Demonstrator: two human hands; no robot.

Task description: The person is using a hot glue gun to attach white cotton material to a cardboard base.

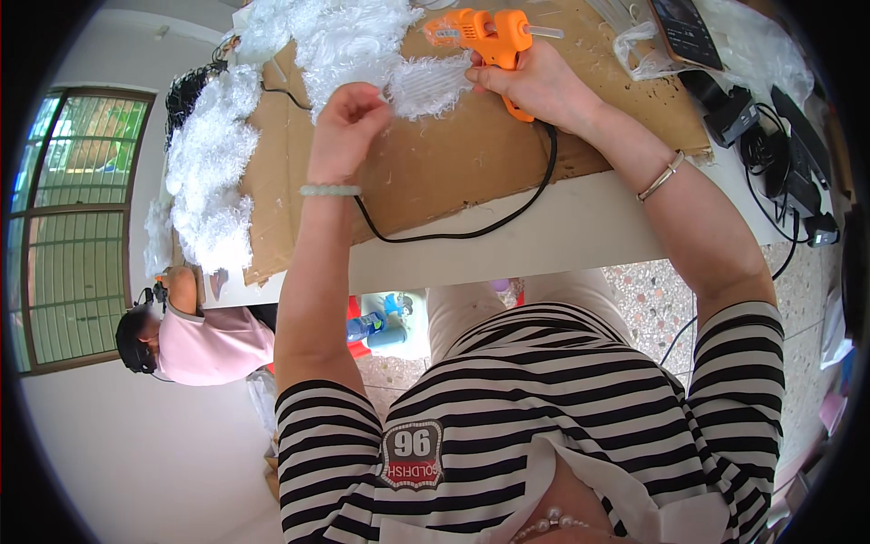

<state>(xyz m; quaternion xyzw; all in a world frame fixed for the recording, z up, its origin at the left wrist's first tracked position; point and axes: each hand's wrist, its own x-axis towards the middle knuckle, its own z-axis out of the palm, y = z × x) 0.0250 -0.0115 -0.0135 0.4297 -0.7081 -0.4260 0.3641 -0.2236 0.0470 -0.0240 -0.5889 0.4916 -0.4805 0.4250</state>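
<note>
Near the far edge of the cardboard (pixel 435 172), the right hand (pixel 544 91) grips the orange glue gun (pixel 473 33) by its handle, nozzle toward the left. The left hand (pixel 352 118) hangs beside the white fringe (pixel 430 86), fingers curled inward; whether they pinch anything cannot be told. The cord (pixel 453 237) loops past the near edge. White tufts (pixel 213 154) lie along the left edge, a phone (pixel 685 33) beside the right.

Craft workshop, glue gun (pixel 509 34), cardboard-covered worktable (pixel 544 232)
</note>
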